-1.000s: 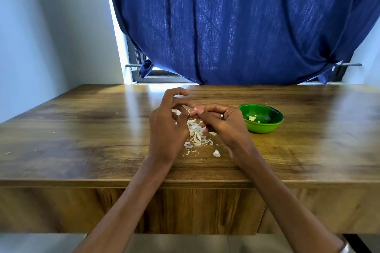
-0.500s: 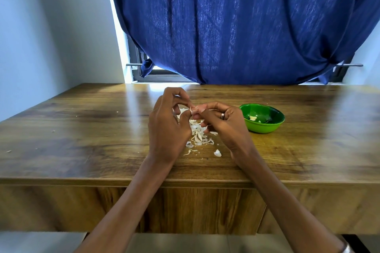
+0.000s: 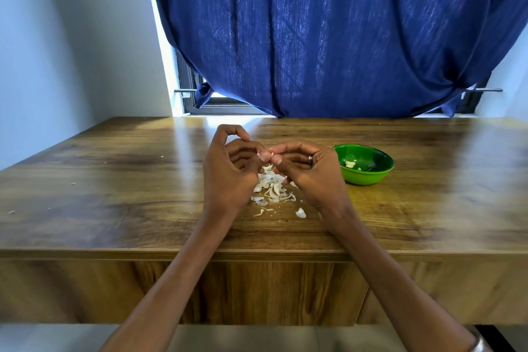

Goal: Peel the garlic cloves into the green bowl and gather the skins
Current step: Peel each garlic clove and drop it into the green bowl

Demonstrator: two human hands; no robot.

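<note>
Both hands meet above the middle of the wooden table (image 3: 114,208). My left hand (image 3: 228,174) and my right hand (image 3: 311,174) pinch one small garlic clove (image 3: 264,155) between their fingertips; most of it is hidden by the fingers. Under the hands lies a loose pile of white garlic skins (image 3: 271,190), with one stray piece (image 3: 300,212) nearer the front edge. The green bowl (image 3: 364,178) stands to the right of my right hand and holds a few peeled pieces (image 3: 350,164).
A dark blue curtain (image 3: 328,37) hangs over the window behind the table's far edge. Small skin flakes (image 3: 73,183) lie scattered on the left part of the table. A pale wall stands on the left.
The hands stay together over the skin pile with only small finger movements on the clove. The left index finger has curled in closer.
</note>
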